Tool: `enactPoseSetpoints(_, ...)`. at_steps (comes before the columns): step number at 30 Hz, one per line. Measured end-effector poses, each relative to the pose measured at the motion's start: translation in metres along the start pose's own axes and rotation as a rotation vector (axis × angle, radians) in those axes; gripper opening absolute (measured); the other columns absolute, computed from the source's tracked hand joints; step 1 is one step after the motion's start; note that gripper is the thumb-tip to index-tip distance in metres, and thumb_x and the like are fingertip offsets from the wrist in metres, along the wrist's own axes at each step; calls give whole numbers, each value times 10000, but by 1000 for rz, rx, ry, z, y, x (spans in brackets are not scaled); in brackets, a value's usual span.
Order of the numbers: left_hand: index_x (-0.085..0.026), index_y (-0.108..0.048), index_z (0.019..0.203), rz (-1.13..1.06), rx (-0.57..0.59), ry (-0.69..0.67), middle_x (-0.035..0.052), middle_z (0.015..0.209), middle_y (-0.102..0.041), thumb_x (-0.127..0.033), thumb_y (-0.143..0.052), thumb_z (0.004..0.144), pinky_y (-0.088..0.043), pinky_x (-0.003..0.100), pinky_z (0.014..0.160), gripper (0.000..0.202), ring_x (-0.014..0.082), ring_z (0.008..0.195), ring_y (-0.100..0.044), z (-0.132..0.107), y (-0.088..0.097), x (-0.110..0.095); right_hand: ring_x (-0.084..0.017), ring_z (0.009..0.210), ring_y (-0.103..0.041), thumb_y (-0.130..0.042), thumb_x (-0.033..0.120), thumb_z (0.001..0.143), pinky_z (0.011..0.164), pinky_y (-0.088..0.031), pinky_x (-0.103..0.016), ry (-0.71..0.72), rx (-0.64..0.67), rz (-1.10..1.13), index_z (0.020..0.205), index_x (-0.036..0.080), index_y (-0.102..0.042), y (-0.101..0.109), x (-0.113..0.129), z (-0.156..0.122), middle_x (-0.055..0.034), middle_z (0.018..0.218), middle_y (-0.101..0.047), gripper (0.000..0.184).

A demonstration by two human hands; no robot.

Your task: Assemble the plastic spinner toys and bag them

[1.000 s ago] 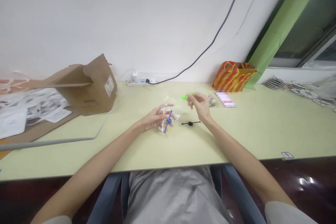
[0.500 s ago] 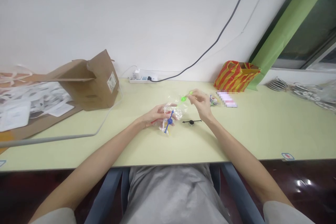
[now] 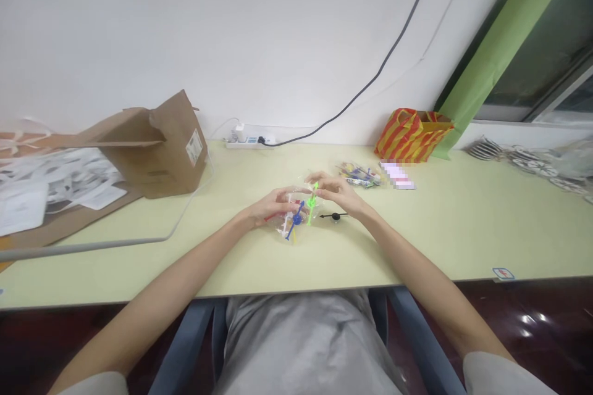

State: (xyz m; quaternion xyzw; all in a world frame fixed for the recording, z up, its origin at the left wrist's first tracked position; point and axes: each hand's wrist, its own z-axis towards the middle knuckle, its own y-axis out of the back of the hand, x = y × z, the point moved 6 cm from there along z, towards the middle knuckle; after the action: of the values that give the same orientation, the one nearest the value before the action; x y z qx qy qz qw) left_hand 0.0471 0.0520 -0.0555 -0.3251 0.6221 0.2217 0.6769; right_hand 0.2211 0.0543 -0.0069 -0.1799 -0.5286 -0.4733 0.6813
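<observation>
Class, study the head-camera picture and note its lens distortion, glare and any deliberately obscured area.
In the head view, the wide lens bows the table's front edge, glare spots shine on the dark floor, and a pink patch is pixelated.

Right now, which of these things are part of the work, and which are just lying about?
In use: left hand, right hand, green piece, blue piece, clear bag.

Lying about: black piece, parts packet, cardboard box, striped bag, power strip.
</observation>
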Motion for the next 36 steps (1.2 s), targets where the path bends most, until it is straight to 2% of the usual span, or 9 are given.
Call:
enactPoseSetpoints(3,-185,-603,1421,6,4,-5,158,995,-772,-315,-839,804,-591,321,694,672,270,828,-770,0,0,-1,-249,1185,-584,-691,565,893,1029,-427,-380,-36,2,18,823,203,-659,-2,-3,0,-82,1240,-647,370)
enactPoseSetpoints(8,-191,-600,1426,17,-11,-9,173,1044,-782,-369,-815,831,-572,298,674,657,262,828,-769,0,1,-2,-243,1169,-587,-621,617,921,1026,-436,-359,-26,-58,2,882,209,-684,-5,-5,2,-76,1197,-656,415)
enactPoseSetpoints(12,-202,-595,1427,41,-48,-25,155,1029,-777,-388,-809,833,-571,305,684,658,267,859,-763,1,2,-1,-263,1224,-568,-696,596,878,1078,-395,-388,-2,-46,10,820,200,-699,-5,-6,1,-88,1219,-627,400)
enactPoseSetpoints(15,-220,-580,1433,35,-57,-41,135,1045,-762,-369,-812,829,-565,296,698,664,249,869,-754,1,2,-2,-266,1248,-556,-759,551,844,1115,-359,-407,21,-18,-22,842,206,-725,-2,-4,1,-93,1247,-612,346)
enactPoseSetpoints(19,-253,-531,1470,21,-45,-51,89,1011,-734,-326,-818,827,-553,276,691,708,202,808,-728,0,-1,-7,-263,1215,-573,-773,536,834,1068,-404,-412,22,-34,33,859,208,-720,2,-1,1,-99,1269,-607,332)
enactPoseSetpoints(26,-242,-562,1432,15,-81,-50,99,1050,-731,-294,-838,805,-544,247,652,688,199,812,-733,1,4,-6,-258,1192,-586,-802,458,829,1079,-387,-416,70,-57,-34,783,200,-723,8,-2,3,-97,1226,-641,274)
enactPoseSetpoints(33,-239,-544,1459,-4,-66,-89,177,1338,-674,-267,-820,828,-579,296,742,690,257,970,-746,3,4,-6,-270,1235,-581,-773,494,853,1077,-417,-429,64,-39,-60,890,224,-794,11,-1,2,-94,1278,-645,273)
enactPoseSetpoints(36,-230,-561,1453,26,-66,-122,171,1386,-653,-244,-828,815,-577,327,852,691,299,1138,-700,2,4,-10,-274,1259,-575,-763,490,864,1104,-400,-438,61,23,-154,1044,240,-795,5,-1,2,-95,1295,-636,310)
